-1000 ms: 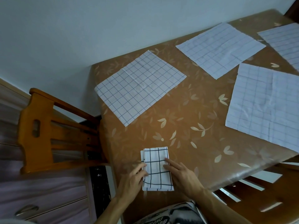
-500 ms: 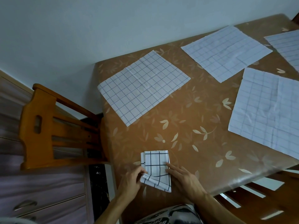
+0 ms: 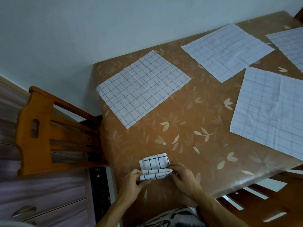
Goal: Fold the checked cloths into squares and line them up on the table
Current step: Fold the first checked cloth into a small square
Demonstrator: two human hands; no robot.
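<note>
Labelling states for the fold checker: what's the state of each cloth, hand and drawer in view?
small checked cloth: partly folded, near edge lifted and doubling over.
left hand: pinches its near left corner.
right hand: grips its right edge.
left flat cloth: unfolded, lying flat.
middle far cloth: unfolded, flat.
far right cloth: unfolded, partly out of frame.
near right cloth: unfolded, creased.
drawer: shut.

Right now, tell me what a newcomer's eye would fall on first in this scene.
First, the two hands at the near edge of the table: the left hand and right hand pinch a small bold-checked cloth, half folded, its near part lifted. Beyond them, four pale checked cloths lie spread flat on the brown leaf-patterned top. An orange wooden chair stands at the table's left side.
</note>
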